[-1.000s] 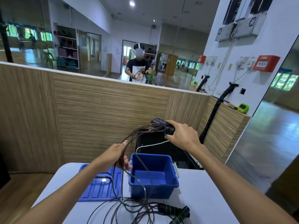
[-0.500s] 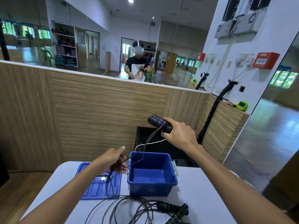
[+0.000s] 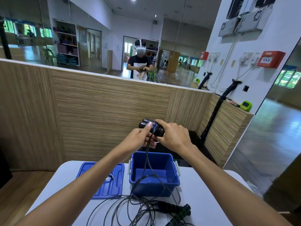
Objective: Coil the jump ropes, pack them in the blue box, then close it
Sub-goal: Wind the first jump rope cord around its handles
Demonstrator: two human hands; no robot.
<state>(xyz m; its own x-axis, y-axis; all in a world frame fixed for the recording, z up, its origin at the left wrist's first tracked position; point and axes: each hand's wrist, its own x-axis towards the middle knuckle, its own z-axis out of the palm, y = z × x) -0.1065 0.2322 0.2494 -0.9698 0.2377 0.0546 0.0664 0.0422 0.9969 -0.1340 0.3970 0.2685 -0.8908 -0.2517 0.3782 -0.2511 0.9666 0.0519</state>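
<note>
My right hand (image 3: 173, 137) grips the black handles of a jump rope (image 3: 150, 127) held up above the blue box (image 3: 154, 186). My left hand (image 3: 138, 139) has come up against them; its thumb presses the handle and its fingers pinch the black cord (image 3: 147, 159), which hangs down into the open box and over its front wall. The loose cord (image 3: 130, 207) lies tangled on the white table (image 3: 206, 199). A second rope's black-and-green handles (image 3: 176, 210) lie in front of the box.
The blue lid (image 3: 104, 181) lies flat on the table, left of the box. A wood-panelled wall with a mirror above it stands behind the table. A black cabinet sits behind the box.
My left hand rose from beside the box up to the handles in my right hand, drawing the cord with it. The big loop seen a second ago is gone.
</note>
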